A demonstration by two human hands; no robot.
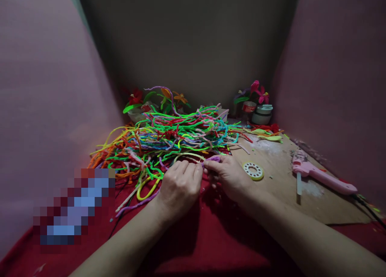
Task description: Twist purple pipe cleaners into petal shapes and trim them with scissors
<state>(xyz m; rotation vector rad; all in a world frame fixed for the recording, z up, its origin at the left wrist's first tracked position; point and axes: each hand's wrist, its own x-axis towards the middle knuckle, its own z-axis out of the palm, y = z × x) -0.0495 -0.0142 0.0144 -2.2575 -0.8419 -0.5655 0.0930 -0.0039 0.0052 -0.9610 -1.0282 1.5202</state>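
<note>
Both of my hands meet at the front of a big heap of coloured pipe cleaners (187, 128). My left hand (182, 182) is closed, its fingers curled round a purple pipe cleaner (214, 159). A purple length trails out past the left wrist over the red cloth. Close beside it, my right hand (230, 174) pinches the same purple pipe cleaner between thumb and finger, and a short piece shows above the thumb. The undersides of the left fingers are hidden. A yellow loop (147, 194) lies just left of the left hand.
At right, a brown board (271, 196) carries a pink glue gun (325, 176) and a round yellow-rimmed tape spool (253, 171). Behind stand pipe-cleaner flowers (261, 93) and a lidded jar (262, 114). Red cloth (211, 249) covers the table. A blurred-out patch (75, 208) lies left.
</note>
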